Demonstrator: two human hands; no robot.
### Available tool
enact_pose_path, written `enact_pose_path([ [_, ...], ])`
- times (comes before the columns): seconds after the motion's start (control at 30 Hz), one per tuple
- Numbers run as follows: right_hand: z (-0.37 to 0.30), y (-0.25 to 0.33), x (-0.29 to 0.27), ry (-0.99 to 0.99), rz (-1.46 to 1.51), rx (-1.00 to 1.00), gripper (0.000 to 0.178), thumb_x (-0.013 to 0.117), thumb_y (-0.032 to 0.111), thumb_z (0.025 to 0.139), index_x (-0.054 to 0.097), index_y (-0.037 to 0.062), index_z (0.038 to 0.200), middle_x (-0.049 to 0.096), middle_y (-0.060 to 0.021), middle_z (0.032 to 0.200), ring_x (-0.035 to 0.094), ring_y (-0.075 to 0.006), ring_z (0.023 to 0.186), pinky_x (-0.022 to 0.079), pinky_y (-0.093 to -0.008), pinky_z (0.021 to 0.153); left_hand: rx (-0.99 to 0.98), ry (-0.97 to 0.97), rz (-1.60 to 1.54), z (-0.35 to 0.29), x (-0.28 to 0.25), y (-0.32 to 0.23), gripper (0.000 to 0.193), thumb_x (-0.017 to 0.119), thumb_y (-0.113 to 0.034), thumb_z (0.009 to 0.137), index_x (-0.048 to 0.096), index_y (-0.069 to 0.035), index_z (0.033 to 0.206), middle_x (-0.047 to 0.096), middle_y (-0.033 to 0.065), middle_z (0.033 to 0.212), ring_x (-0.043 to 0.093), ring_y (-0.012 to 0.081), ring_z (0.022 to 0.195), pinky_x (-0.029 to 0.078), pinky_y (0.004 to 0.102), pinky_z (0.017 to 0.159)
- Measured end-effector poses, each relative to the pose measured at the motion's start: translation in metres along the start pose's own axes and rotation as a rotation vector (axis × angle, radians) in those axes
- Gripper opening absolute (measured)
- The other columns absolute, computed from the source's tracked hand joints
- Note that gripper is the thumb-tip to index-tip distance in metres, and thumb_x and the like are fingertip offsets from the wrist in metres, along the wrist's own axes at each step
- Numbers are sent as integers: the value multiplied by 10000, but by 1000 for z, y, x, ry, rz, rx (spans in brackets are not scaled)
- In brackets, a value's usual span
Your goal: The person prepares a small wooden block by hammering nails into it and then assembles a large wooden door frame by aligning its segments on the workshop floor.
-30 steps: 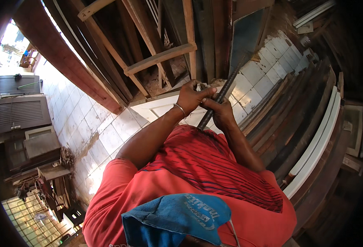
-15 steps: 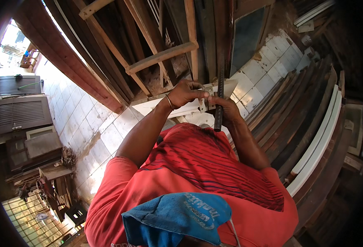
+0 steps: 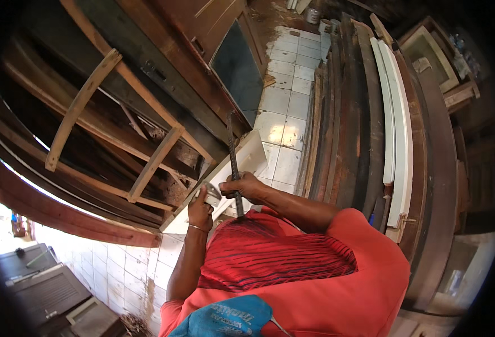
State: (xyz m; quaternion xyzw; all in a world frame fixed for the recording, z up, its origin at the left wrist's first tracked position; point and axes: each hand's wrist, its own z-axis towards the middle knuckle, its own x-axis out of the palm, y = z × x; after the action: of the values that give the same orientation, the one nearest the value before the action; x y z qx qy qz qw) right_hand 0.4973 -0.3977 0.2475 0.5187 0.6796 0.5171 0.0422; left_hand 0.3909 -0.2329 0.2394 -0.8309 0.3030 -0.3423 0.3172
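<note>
Near mid-frame, your right hand point(image 3: 241, 187) has its grip wrapped round the ribbed bar point(image 3: 233, 160); your left hand point(image 3: 200, 210) pinches the pale metal plate point(image 3: 212, 196) (small, easily dropped). A loose wrist could swing the bar into the dark panel point(image 3: 238, 72).

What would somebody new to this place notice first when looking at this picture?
Probably the bright red fabric shirt filling the lower middle, with a dark, ribbed metal rod gripped above it in the person's right hand. Next, perhaps, the long brown wooden planks on the right, where narrow white boards stand out, and the light-brown, ladder-like wooden frame at upper left.
</note>
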Motion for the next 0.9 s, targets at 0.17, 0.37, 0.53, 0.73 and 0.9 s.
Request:
enact_pose_path([
  [0.17, -19, -5, -54, -197, -196, -127, 219, 735, 168, 784, 611, -10, 813, 635, -88, 737, 619, -171, 645, 511, -316, 602, -40, -67, -155, -10, 5, -16, 238, 524, -362, 969, 577, -134, 930, 579, 2, 704, 464, 75, 489, 298, 204, 412],
  [0.37, -62, 13, -133, -661, -591, -372, 215, 733, 147, 800, 576, 14, 861, 610, -62, 705, 598, -139, 625, 496, -309, 562, -87, -55, -101, -13, -33, 6, 273, 601, -420, 919, 542, -158, 869, 508, -40, 687, 439, 70, 521, 293, 226, 444],
  [0.53, -130, 81, -184, -1140, -772, -358, 515, 740, 300, 786, 616, -66, 1127, 684, -229, 953, 677, -305, 848, 521, -389, 766, -136, -25, 51, -7, -21, 28, 320, 630, -469, 889, 552, -159, 906, 506, -33, 725, 481, 83, 586, 326, 223, 476],
  [0.73, -240, 167, -216, -1442, -937, -404, 557, 750, 334, 756, 623, -118, 1055, 675, -267, 910, 678, -325, 882, 508, -401, 803, -187, 58, 76, 24, 8, 37, 289, 712, -397, 844, 545, -168, 787, 487, -48, 643, 449, 76, 499, 308, 223, 428],
  [0.9, -294, 203, -214, -1642, -928, -137, 447, 740, 348, 756, 664, -82, 850, 667, -255, 789, 683, -343, 785, 511, -420, 742, -88, 45, 218, 35, 38, 42, 266, 802, -275, 772, 632, -94, 865, 534, -46, 664, 440, 84, 498, 324, 243, 448],
])
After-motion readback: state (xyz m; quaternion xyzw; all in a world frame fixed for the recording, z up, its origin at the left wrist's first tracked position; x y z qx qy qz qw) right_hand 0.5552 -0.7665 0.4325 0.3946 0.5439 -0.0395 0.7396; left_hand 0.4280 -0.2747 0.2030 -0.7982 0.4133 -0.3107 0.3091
